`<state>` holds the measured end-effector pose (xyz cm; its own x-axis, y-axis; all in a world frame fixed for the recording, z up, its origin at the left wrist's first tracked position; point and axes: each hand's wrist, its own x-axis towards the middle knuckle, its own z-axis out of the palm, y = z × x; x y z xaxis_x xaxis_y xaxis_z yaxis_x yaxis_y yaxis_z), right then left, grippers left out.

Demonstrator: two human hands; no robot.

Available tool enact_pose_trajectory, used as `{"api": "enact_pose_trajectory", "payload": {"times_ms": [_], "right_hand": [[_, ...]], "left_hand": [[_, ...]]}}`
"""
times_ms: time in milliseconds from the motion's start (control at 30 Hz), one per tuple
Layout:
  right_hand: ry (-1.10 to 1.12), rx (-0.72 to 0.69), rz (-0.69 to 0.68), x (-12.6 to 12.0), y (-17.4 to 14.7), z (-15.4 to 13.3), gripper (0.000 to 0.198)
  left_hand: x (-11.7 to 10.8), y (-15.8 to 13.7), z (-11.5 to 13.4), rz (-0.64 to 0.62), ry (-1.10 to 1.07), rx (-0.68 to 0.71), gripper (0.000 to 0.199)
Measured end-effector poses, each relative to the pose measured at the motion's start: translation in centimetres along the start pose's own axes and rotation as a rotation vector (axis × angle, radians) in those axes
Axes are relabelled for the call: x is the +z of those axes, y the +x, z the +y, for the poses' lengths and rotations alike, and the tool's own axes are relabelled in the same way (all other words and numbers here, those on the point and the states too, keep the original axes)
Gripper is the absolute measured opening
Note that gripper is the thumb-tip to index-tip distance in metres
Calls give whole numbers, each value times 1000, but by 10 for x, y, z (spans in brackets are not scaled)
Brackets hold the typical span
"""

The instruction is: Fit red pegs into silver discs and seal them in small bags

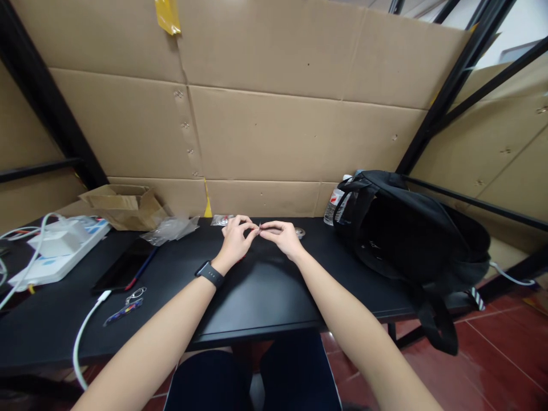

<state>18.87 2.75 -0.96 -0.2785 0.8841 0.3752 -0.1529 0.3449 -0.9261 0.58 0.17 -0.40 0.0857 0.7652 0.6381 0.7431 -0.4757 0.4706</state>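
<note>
Over the far middle of the black table (265,291), my left hand (237,238) and my right hand (283,238) meet fingertip to fingertip. Both are closed in a pinch around something tiny and thin, too small to name. A dark watch sits on my left wrist. Just behind the left hand lies a small clear packet (219,220) with something reddish in it. Beside the right hand, partly hidden by it, is a small round clear object (300,233) like a roll of tape.
On the left are a power strip (55,268) with plugs, a brown paper bag (128,208), clear plastic bags (171,229), a dark phone or tablet (124,265), a keychain (124,311) and a white cable (79,342). A black backpack (411,234) and water bottle (333,208) stand right. Cardboard (274,137) walls the back.
</note>
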Motion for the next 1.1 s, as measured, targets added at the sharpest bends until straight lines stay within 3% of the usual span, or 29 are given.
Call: {"api": "enact_pose_trajectory", "payload": {"times_ms": [300,567,700,900,1100], "right_hand": [[-14,-16,5,-1,2,0,42],[-32,-37,11,0,2,5,32],[-74,-33,23,0,2,4,32],[-349,-140,14,-3,5,3,17],[-857,-213,-105,-18,5,-9,5]], "left_hand": [[2,-1,1,4,-7,-30,18],[-4,-3,4,60,155,130,12],[-5,-2,5,56,158,97,13],[-8,2,4,-23,101,99,18],[-15,7,-26,-165,213,32,27]]}}
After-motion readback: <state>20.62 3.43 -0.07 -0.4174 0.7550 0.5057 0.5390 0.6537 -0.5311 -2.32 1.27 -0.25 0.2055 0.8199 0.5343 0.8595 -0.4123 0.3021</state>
